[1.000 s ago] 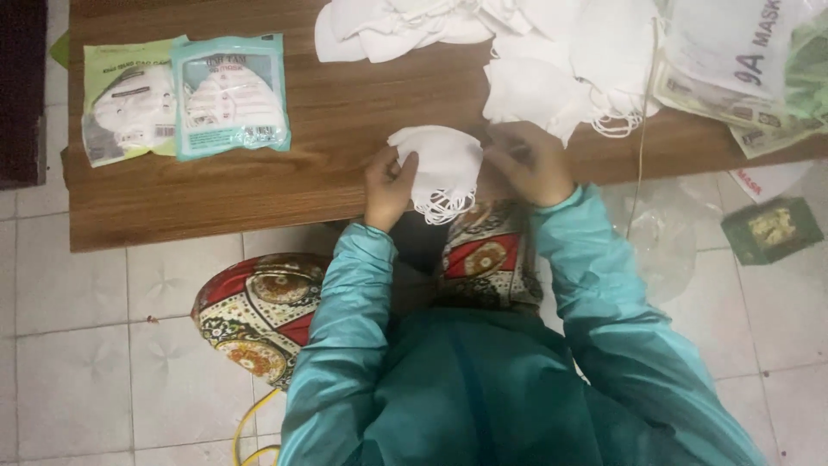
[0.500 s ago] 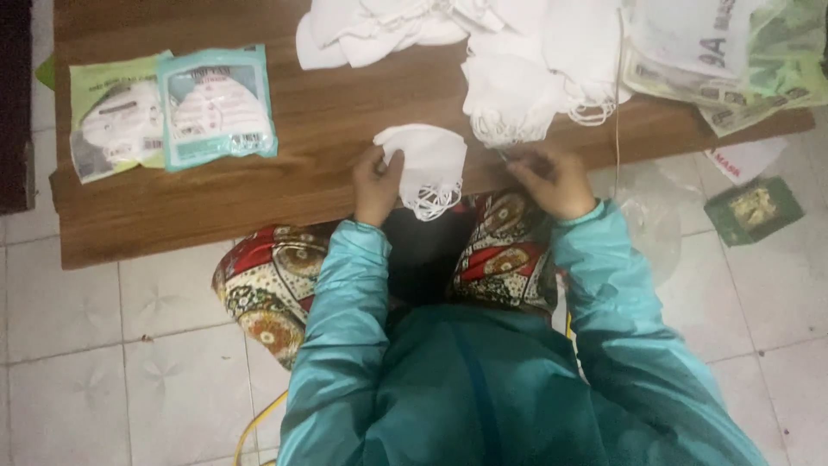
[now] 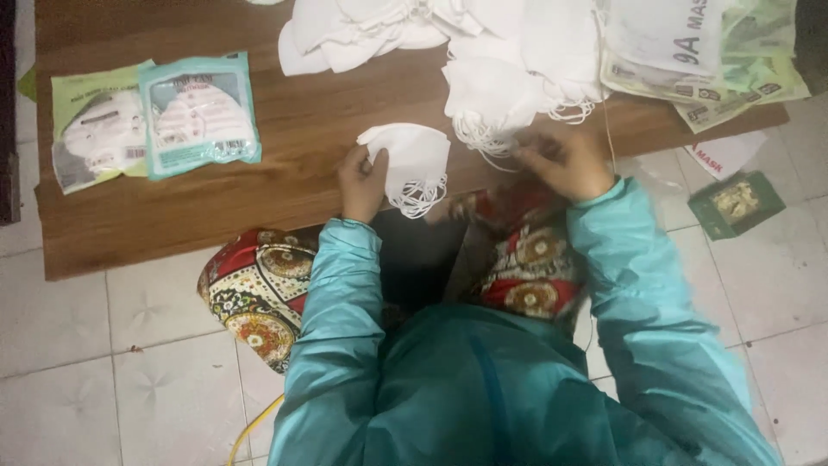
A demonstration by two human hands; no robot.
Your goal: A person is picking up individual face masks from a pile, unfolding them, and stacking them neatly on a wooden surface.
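Head view: hands [image 3: 362,183] at table edge [image 3: 172,250]

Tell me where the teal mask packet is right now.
In the head view, the teal mask packet lies on the wooden table's left side, overlapping a green mask packet, left of the left hand.

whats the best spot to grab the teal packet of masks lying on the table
Take the teal packet by its lower right corner, coming from the right. It lies flat on the wooden table, and its left edge overlaps the green packet, so that side is crowded. The right and bottom edges lie on bare wood, probably letting fingers slide under without disturbing the other packet.
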